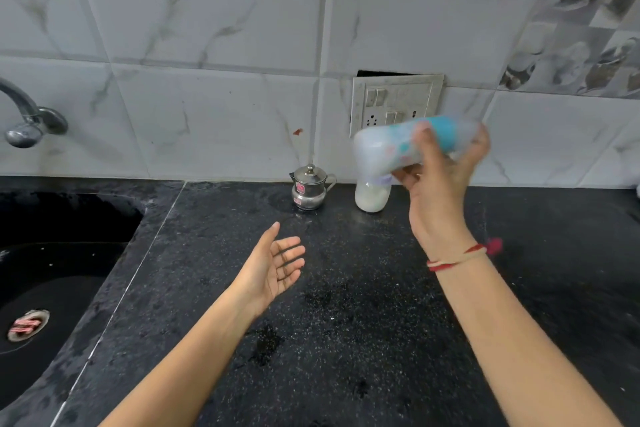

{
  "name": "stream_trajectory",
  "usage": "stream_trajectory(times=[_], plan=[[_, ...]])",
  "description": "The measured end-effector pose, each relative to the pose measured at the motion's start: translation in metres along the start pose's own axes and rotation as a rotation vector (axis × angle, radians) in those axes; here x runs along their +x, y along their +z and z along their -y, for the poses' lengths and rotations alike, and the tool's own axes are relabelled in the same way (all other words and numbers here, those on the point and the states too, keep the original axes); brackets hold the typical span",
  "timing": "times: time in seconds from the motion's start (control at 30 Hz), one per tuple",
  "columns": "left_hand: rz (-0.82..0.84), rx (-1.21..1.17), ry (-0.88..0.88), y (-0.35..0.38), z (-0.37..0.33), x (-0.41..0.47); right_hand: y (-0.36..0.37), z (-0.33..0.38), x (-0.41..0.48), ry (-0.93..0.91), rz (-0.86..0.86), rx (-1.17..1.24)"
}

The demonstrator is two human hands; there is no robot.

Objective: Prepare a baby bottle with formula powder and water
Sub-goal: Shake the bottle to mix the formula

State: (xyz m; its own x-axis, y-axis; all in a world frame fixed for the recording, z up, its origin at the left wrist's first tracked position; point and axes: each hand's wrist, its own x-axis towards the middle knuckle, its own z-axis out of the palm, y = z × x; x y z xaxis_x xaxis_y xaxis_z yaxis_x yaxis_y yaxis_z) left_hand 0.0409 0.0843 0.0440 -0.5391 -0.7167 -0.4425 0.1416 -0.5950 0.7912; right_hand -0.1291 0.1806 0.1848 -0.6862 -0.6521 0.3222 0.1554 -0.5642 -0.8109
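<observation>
Saw black, white-speckled countertop point(346, 305); white, grey-veined wall tiles point(207, 10); teal collar on translucent baby bottle point(384, 149) at two o'clock; red-and-white thread bracelet point(457, 258); red sticker on silver steel pot point(308, 189).

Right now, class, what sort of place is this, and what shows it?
Most likely a home kitchen: a black sink with a metal tap beside a dark speckled stone counter, and a marble-look tiled wall with a switch-and-socket plate.

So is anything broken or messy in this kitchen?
Yes. The switch plate looks crooked, with a dark gap above it. A reddish splat sits left of it, and a wet-looking patch darkens the counter. The baby bottle in the right hand is just blurry.
</observation>
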Motion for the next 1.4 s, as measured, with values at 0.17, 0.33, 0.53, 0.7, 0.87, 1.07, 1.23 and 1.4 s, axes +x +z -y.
stream_trajectory(times=[0.17, 0.33, 0.53, 0.7, 0.87, 1.07, 1.23, 1.4], plan=[[-0.009, -0.005, 0.008, 0.000, -0.001, 0.000, -0.004, -0.003, -0.002, 0.052, 0.124, -0.190], [-0.019, 0.012, -0.003, -0.001, -0.002, -0.004, -0.017, -0.010, -0.011, 0.148, 0.247, -0.303], [-0.017, 0.024, -0.009, 0.003, -0.001, -0.006, -0.014, -0.005, -0.005, 0.058, 0.016, -0.049], [-0.020, 0.060, 0.000, 0.005, -0.002, -0.005, -0.016, 0.001, 0.004, 0.026, 0.052, -0.106], [-0.009, 0.080, -0.023, 0.004, 0.005, -0.002, -0.019, 0.002, 0.004, 0.102, 0.209, -0.282], [-0.025, 0.083, -0.024, 0.003, 0.006, 0.000, -0.023, -0.010, 0.002, 0.138, 0.037, -0.099], [-0.061, 0.087, -0.004, -0.002, 0.004, 0.002, -0.024, 0.000, 0.006, -0.030, -0.008, -0.080], [-0.048, 0.107, -0.036, -0.005, 0.012, 0.006, -0.017, -0.001, -0.001, 0.100, 0.251, -0.246]])
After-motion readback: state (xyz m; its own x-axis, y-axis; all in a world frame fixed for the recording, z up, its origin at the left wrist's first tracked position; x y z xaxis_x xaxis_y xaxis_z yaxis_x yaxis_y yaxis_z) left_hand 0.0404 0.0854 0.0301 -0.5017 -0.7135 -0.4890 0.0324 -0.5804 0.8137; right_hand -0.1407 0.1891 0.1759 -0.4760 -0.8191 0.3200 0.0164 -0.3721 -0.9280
